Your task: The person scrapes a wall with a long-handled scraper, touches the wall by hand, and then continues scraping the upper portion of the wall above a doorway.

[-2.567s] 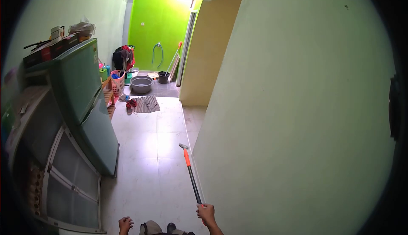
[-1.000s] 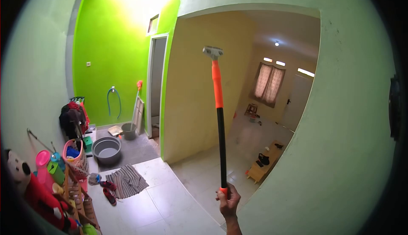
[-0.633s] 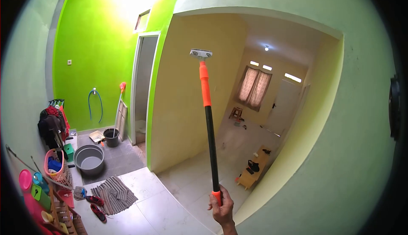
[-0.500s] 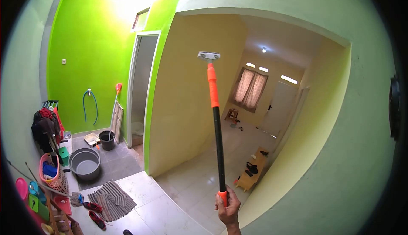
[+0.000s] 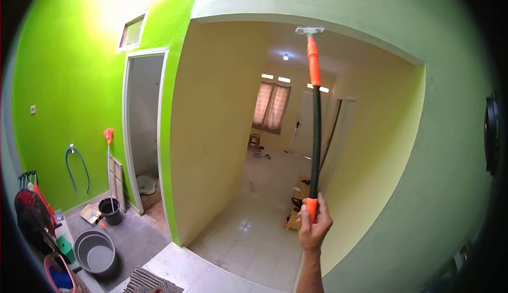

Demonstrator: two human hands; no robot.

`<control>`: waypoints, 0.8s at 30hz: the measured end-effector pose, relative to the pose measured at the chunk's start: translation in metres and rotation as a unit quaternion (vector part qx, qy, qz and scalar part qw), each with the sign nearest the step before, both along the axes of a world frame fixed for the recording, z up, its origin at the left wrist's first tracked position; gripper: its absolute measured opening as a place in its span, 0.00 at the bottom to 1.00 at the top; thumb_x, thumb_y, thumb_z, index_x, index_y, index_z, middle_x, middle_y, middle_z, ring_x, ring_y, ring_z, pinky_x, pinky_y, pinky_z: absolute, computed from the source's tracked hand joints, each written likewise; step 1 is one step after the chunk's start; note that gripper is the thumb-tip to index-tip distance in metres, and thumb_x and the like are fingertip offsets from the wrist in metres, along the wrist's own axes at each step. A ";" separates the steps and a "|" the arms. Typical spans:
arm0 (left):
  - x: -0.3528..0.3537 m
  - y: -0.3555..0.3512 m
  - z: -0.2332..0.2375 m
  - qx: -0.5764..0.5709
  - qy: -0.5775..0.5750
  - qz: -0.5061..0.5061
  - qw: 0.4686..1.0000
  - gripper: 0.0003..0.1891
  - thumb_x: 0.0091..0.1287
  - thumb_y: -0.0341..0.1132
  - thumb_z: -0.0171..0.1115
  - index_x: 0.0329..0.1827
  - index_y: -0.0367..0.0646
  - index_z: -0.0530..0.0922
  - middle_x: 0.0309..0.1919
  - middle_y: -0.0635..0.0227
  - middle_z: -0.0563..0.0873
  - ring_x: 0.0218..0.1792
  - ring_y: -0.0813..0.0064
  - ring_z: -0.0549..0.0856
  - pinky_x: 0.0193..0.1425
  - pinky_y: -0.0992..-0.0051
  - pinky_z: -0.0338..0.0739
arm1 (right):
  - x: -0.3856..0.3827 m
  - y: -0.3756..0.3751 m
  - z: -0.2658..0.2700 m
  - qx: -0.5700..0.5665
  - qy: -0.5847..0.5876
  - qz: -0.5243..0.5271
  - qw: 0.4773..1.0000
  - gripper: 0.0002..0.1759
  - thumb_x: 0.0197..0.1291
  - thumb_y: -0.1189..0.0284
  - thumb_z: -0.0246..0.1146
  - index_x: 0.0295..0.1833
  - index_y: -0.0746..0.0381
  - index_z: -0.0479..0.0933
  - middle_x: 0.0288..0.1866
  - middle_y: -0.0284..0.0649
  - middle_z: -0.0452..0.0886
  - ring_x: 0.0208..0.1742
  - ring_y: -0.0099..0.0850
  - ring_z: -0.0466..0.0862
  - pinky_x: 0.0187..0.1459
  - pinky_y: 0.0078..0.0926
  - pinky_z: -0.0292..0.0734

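My right hand (image 5: 316, 227) is closed around the orange lower grip of a long-handled scraper (image 5: 316, 139). Its shaft is black, with an orange sleeve higher up and a flat, pale grey head (image 5: 309, 30) across the top. The scraper points upward, almost upright, and its head overlaps the top edge of the wide wall opening (image 5: 338, 26) in this view. Bare forearm shows below the hand. My left hand is out of sight.
A bright green wall (image 5: 58, 76) with a white-framed doorway (image 5: 127, 134) stands left. Below are a grey tub (image 5: 95, 256), a black bucket (image 5: 111, 216) and a striped mat (image 5: 151, 282). Through the opening, a low wooden shelf (image 5: 292, 222) stands by the yellow wall (image 5: 383, 155).
The scraper and my right hand have moved up and to the right in view. The camera has turned too, shifting the room's contents left; the floor-level things now sit lower.
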State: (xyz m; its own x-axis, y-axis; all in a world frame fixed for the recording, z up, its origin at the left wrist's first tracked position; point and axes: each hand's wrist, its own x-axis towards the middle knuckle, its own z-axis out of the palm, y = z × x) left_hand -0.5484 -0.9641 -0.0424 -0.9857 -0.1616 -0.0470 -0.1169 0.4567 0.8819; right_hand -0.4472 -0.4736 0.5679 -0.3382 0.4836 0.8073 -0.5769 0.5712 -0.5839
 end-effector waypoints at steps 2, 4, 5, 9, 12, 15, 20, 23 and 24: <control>-0.092 0.049 0.077 0.048 0.245 -0.068 0.966 0.11 0.68 0.32 0.66 0.46 0.32 0.86 0.34 0.55 0.90 0.37 0.63 0.91 0.38 0.68 0.84 | -0.002 -0.001 0.023 -0.003 0.018 -0.019 1.000 0.28 0.70 0.80 0.61 0.73 0.75 0.67 0.42 0.40 0.83 0.30 0.19 0.79 0.29 0.17 0.78; -0.134 0.118 0.252 0.090 0.211 -0.122 0.966 0.11 0.70 0.33 0.65 0.48 0.34 0.86 0.38 0.53 0.91 0.42 0.65 0.90 0.51 0.68 0.82 | -0.009 0.005 0.045 0.008 0.045 -0.052 0.998 0.26 0.70 0.80 0.61 0.72 0.73 0.69 0.41 0.38 0.83 0.29 0.18 0.78 0.27 0.17 0.77; -0.149 0.150 0.332 0.075 0.295 -0.181 0.935 0.10 0.70 0.32 0.66 0.49 0.36 0.87 0.39 0.54 0.91 0.41 0.66 0.90 0.49 0.67 0.82 | -0.013 0.010 0.055 0.015 0.060 -0.068 0.996 0.26 0.70 0.80 0.60 0.72 0.72 0.70 0.40 0.38 0.83 0.28 0.18 0.78 0.26 0.16 0.76; -0.155 0.270 0.584 0.046 0.559 -0.330 0.759 0.14 0.68 0.26 0.64 0.56 0.42 0.84 0.48 0.55 0.88 0.49 0.52 0.88 0.53 0.62 0.83 | -0.016 0.027 0.095 0.008 0.061 -0.121 0.991 0.27 0.71 0.78 0.60 0.73 0.72 0.69 0.37 0.35 0.83 0.28 0.17 0.77 0.24 0.15 0.75; -0.108 0.345 0.717 -0.054 0.687 -0.394 0.608 0.25 0.69 0.32 0.64 0.70 0.51 0.76 0.66 0.60 0.81 0.62 0.57 0.83 0.67 0.58 0.79 | -0.011 0.047 0.117 0.025 0.072 -0.157 0.985 0.26 0.71 0.78 0.60 0.73 0.72 0.70 0.35 0.34 0.83 0.27 0.17 0.77 0.23 0.15 0.74; -0.077 0.410 0.805 -0.150 0.758 -0.413 0.482 0.34 0.66 0.35 0.67 0.78 0.54 0.68 0.79 0.55 0.64 0.73 0.56 0.73 0.78 0.57 0.68 | -0.003 0.059 0.142 0.033 0.060 -0.177 0.982 0.23 0.71 0.79 0.60 0.70 0.72 0.73 0.31 0.32 0.79 0.26 0.17 0.76 0.21 0.17 0.71; -0.034 0.492 0.890 -0.182 0.850 -0.340 0.360 0.41 0.59 0.35 0.70 0.79 0.57 0.66 0.83 0.58 0.57 0.77 0.58 0.68 0.84 0.57 0.61 | 0.022 0.078 0.175 0.049 0.043 -0.190 0.980 0.19 0.71 0.79 0.59 0.65 0.72 0.76 0.29 0.32 0.75 0.26 0.18 0.75 0.21 0.18 0.69; -0.019 0.523 0.914 -0.208 0.857 -0.341 0.327 0.42 0.58 0.36 0.71 0.79 0.58 0.66 0.83 0.61 0.57 0.78 0.60 0.66 0.85 0.55 0.58 | 0.035 0.092 0.188 0.040 0.030 -0.202 0.978 0.18 0.70 0.79 0.60 0.63 0.72 0.77 0.29 0.33 0.77 0.25 0.18 0.76 0.21 0.17 0.70; -0.017 0.531 0.918 -0.204 0.860 -0.345 0.316 0.40 0.59 0.37 0.70 0.78 0.58 0.67 0.82 0.62 0.59 0.78 0.61 0.66 0.85 0.54 0.57 | 0.038 0.094 0.192 0.037 0.027 -0.208 0.977 0.18 0.70 0.79 0.60 0.62 0.72 0.78 0.29 0.33 0.78 0.25 0.18 0.76 0.20 0.17 0.71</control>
State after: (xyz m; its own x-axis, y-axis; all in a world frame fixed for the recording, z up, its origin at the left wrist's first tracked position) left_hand -0.5650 -0.4328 0.8759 0.6955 0.4733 0.5406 0.6271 -0.0327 -0.7782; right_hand -0.4094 -0.3799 0.7603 -0.0811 0.5103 0.8562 -0.3145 0.8020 -0.5078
